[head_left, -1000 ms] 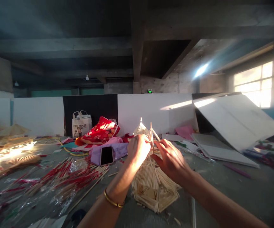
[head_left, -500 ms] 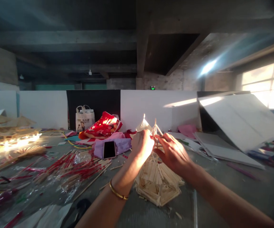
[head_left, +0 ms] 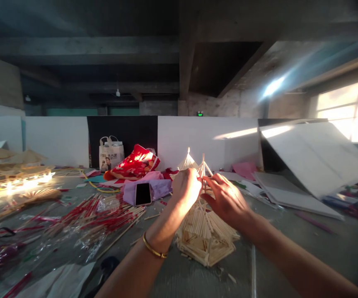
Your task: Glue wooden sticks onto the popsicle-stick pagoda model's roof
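A gold bangle (head_left: 154,249) was worn on the left wrist. On the grey surface (head_left: 291,256), a stick-built model (head_left: 194,225) was set upright between the forearms. Its upper frame was met by the curled left hand (head_left: 187,186) and by the right hand (head_left: 227,196), its thumb and forefinger bent; whether anything was pinched by either could not be told. Loose sticks (head_left: 113,219) were scattered leftward. Beyond, a phone (head_left: 143,194) was propped against purple cloth (head_left: 162,188), and a tote bag (head_left: 111,155) was backed by a black panel (head_left: 135,132).

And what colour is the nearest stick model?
The stick model is pale tan, clearest in head view.
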{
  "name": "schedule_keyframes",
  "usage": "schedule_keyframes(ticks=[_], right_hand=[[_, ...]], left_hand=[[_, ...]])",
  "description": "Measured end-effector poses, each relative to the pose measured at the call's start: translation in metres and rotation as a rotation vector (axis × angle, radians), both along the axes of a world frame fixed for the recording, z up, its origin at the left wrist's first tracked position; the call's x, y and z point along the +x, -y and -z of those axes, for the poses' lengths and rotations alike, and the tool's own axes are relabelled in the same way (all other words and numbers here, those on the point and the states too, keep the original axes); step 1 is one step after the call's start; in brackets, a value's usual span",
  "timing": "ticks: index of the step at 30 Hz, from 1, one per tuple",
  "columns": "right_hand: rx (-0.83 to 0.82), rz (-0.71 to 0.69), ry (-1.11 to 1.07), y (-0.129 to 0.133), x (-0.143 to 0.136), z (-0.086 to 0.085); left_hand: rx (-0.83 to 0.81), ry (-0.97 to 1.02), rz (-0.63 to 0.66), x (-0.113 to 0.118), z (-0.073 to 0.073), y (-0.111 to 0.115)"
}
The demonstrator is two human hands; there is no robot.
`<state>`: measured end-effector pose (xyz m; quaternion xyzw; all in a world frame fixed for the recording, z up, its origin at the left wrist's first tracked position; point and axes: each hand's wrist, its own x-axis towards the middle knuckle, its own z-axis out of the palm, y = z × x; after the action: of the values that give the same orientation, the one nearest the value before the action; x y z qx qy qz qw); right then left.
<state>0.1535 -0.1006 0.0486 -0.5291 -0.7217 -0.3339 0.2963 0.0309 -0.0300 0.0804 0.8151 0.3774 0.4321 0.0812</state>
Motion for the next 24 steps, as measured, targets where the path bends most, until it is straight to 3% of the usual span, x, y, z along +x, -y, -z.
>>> schedule_keyframes(ticks=[10,24], right_hand=[[0.078,0.041,-0.016,-0.007,-0.007,0.001],[0.060,0.041,-0.007,-0.010,-0.006,0.001]], left_hand=[[0.021,0.026,0.058,-0.004,0.000,0.004],[0.038,-0.232,-0.040,-0.007,-0.007,0.011]])
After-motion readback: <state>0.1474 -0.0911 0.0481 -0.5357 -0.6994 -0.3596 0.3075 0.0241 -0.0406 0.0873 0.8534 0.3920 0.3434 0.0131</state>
